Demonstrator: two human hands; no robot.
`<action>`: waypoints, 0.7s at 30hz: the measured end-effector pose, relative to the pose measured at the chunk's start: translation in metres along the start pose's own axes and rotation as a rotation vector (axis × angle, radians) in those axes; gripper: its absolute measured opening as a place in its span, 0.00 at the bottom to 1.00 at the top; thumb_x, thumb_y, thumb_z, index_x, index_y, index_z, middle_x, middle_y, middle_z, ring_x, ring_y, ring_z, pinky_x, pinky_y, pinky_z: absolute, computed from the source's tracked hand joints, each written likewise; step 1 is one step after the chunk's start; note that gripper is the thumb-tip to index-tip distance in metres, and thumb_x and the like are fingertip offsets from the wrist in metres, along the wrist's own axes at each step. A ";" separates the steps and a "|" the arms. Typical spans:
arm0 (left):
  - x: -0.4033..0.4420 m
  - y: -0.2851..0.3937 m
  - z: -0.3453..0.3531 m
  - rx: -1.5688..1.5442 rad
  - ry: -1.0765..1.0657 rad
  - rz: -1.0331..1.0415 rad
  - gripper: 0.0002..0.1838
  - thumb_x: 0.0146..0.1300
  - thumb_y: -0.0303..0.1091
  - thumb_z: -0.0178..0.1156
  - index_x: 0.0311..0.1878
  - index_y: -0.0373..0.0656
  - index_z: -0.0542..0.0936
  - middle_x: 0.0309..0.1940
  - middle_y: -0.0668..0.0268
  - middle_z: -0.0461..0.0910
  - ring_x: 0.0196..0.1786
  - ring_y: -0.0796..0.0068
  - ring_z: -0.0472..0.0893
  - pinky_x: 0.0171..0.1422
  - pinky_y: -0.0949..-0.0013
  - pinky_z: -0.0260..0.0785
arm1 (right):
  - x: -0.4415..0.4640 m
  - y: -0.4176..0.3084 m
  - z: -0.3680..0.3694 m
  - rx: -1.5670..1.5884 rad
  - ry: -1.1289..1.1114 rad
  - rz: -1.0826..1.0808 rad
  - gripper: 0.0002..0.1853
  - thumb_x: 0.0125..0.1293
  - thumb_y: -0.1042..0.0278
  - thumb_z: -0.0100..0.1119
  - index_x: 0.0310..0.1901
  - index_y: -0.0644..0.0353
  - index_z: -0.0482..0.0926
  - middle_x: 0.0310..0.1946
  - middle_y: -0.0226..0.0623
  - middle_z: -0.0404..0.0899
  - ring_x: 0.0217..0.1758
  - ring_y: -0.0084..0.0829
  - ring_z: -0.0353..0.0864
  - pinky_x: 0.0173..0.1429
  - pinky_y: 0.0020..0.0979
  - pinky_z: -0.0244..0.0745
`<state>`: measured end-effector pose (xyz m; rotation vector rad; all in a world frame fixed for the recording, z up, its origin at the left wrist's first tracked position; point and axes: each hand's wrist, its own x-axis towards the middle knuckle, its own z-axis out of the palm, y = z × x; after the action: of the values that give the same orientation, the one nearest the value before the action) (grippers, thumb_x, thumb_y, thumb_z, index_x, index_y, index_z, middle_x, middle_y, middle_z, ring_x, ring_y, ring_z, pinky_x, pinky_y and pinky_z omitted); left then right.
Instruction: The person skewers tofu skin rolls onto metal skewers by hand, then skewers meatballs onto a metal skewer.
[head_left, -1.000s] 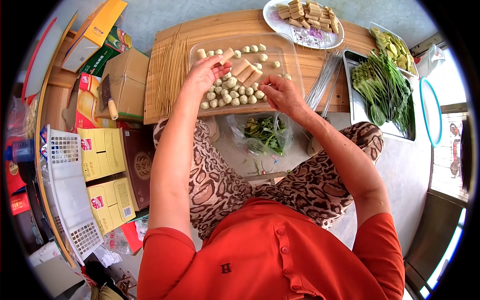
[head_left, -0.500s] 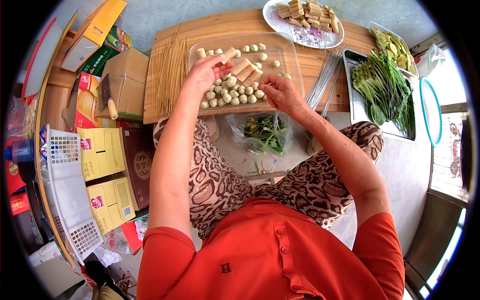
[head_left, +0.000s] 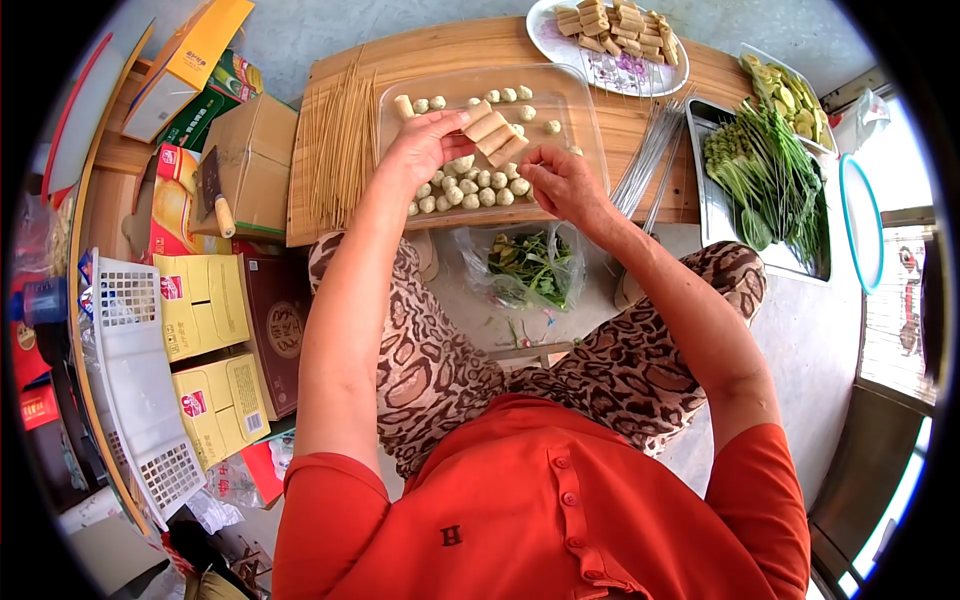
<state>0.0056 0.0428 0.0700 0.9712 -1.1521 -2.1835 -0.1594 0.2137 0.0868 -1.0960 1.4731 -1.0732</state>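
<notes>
A short row of tan rolls (head_left: 488,131) spans the space between my hands, above the clear plastic tray (head_left: 590,120). My left hand (head_left: 425,148) pinches the roll at the upper left end of the row. At the lower right end, my right hand (head_left: 565,185) is closed with fingertips together, apparently on the end of a thin skewer carrying the rolls; the skewer itself hardly shows. Beneath them, several pale green-flecked balls (head_left: 470,187) lie in the tray. Another tan roll (head_left: 403,106) rests at the tray's far left corner.
Thin wooden sticks (head_left: 335,150) lie left of the tray, metal skewers (head_left: 650,150) to its right. Behind stands an oval plate (head_left: 555,45) of tan rolls. Leafy greens (head_left: 765,170) fill a metal tray at right. A bag of greens (head_left: 530,265) sits below the table edge.
My left hand has moved right and slightly down, bringing its separate roll against the others in the row. My right hand has stayed almost in place.
</notes>
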 end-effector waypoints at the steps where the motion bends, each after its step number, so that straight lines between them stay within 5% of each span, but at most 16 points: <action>1: 0.001 -0.001 0.000 -0.007 -0.004 0.008 0.13 0.60 0.31 0.63 0.45 0.36 0.76 0.42 0.59 0.79 0.45 0.66 0.81 0.52 0.61 0.77 | 0.000 0.000 0.000 -0.001 0.000 0.001 0.09 0.71 0.63 0.49 0.37 0.60 0.72 0.14 0.21 0.63 0.15 0.13 0.58 0.18 0.20 0.53; 21: -0.001 0.002 0.005 -0.008 -0.050 0.069 0.15 0.60 0.31 0.62 0.47 0.34 0.74 0.44 0.58 0.78 0.47 0.65 0.80 0.55 0.59 0.76 | 0.003 0.001 0.000 0.129 -0.013 0.043 0.08 0.70 0.65 0.51 0.38 0.60 0.73 0.14 0.24 0.66 0.15 0.15 0.62 0.18 0.21 0.55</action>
<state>0.0022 0.0449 0.0737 0.8651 -1.1809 -2.1675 -0.1603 0.2113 0.0852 -0.9744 1.3911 -1.1128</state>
